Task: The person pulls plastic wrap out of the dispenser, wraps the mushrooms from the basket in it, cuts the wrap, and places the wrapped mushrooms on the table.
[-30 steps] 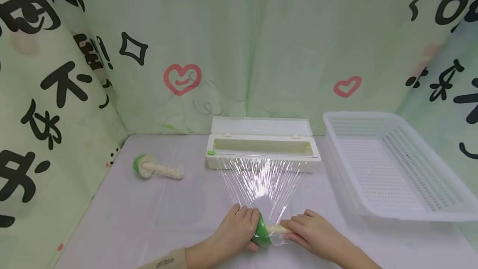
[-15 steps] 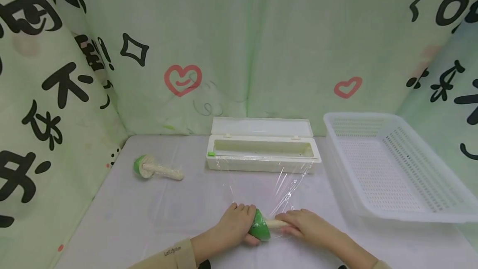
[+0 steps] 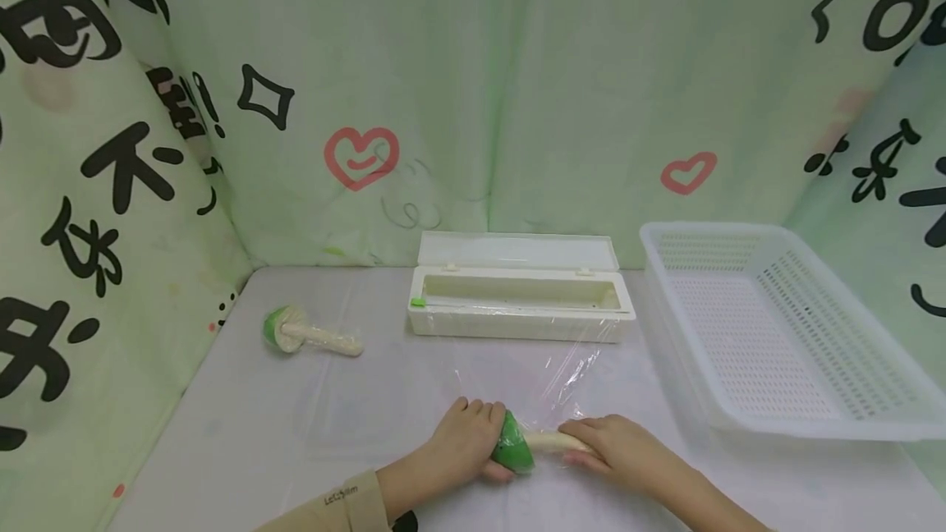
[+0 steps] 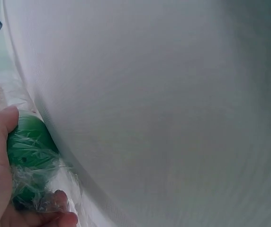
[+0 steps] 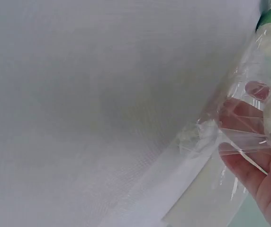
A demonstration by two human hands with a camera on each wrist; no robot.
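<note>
A toy-like mushroom [image 3: 513, 446] with a green cap and a cream stem lies sideways between my hands in the head view. My left hand [image 3: 464, 442] grips its cap, which appears wrinkled in clear film in the left wrist view. With its fingers, my right hand [image 3: 628, 451] holds the far end of the stem [image 3: 548, 441]. Clear cling film [image 3: 569, 380] stretches from the mushroom back to a white dispenser box [image 3: 517, 325], whose lid is up. Film also covers the stem and some fingers [image 5: 242, 116] in the right wrist view.
A second mushroom [image 3: 318, 337] in film, green-capped too, lies on the left of the white-covered table [image 3: 244, 433]. On the right stands a white perforated basket [image 3: 687, 351]. Printed curtains [image 3: 576, 105] enclose the back and sides.
The film was taut, with bright gathered streaks; it now hangs slacker and flatter. The mushroom has shifted slightly up and left, and my right hand has slid outward along the stem.
</note>
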